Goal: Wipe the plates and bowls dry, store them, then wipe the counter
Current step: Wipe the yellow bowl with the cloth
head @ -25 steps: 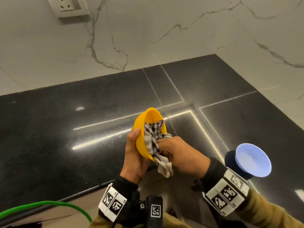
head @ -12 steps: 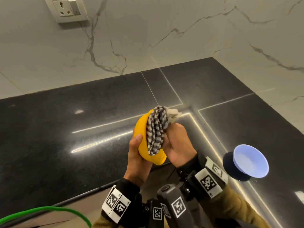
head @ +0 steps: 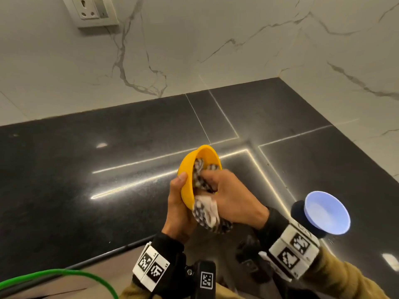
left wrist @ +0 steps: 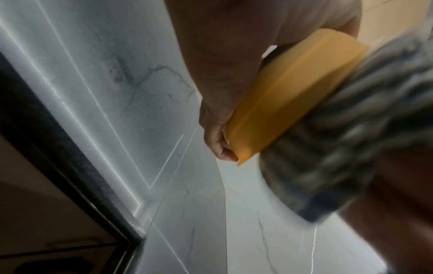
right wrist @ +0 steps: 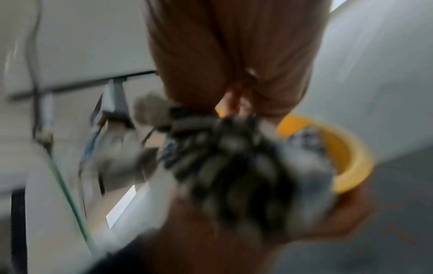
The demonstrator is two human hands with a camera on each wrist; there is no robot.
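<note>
My left hand (head: 179,203) grips a yellow bowl (head: 190,169) tipped on its side above the counter's front edge, thumb on the outer wall. My right hand (head: 226,195) holds a bunched black-and-white checked cloth (head: 205,214) and presses it inside the bowl; part of the cloth hangs below the rim. In the left wrist view the yellow bowl (left wrist: 288,96) sits against the palm with the blurred cloth (left wrist: 339,139) beside it. The right wrist view is motion-blurred, showing the cloth (right wrist: 246,166) in front of the bowl's rim (right wrist: 351,157).
A pale blue bowl (head: 327,212) stands on the black granite counter (head: 86,180) to the right, close to my right wrist. A marble backsplash with a wall socket (head: 90,9) rises behind. A green cable (head: 64,274) runs along the lower left.
The right hand has gone from rubbing the cloth over the bowl's outside to pushing it inside the bowl. The bowl's opening has turned back toward the right.
</note>
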